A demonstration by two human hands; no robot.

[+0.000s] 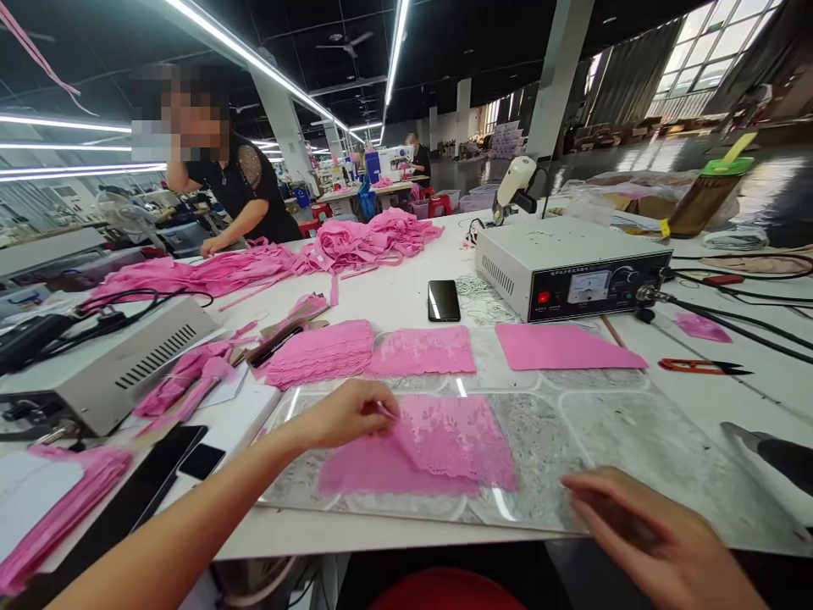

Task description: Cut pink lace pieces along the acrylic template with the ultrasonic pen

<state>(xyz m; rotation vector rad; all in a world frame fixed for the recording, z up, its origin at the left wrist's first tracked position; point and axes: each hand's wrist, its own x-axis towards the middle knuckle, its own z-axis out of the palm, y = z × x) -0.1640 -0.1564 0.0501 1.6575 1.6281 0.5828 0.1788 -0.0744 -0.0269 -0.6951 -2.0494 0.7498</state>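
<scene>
Between the pinched fingertips of my left hand [365,413] is the corner of a pink lace piece [454,432]. That lace lies partly over a plain pink fabric piece [387,470] on a clear glossy board [539,440]. To the right, by the board's front edge, my right hand [641,525] holds nothing, its fingers apart. Behind my left hand sits a stack of pink fabric pieces [323,352]. Beside the stack are more lace pieces [425,350], and farther right a stack of plain pink pieces [565,347].
A grey control box [572,263] with a dial stands behind the board; a phone [443,301] lies left of it. Orange thread snips [705,366] rest at right. Another box [114,364] is at left. Beyond a pink fabric heap [368,241] stands a person [245,191].
</scene>
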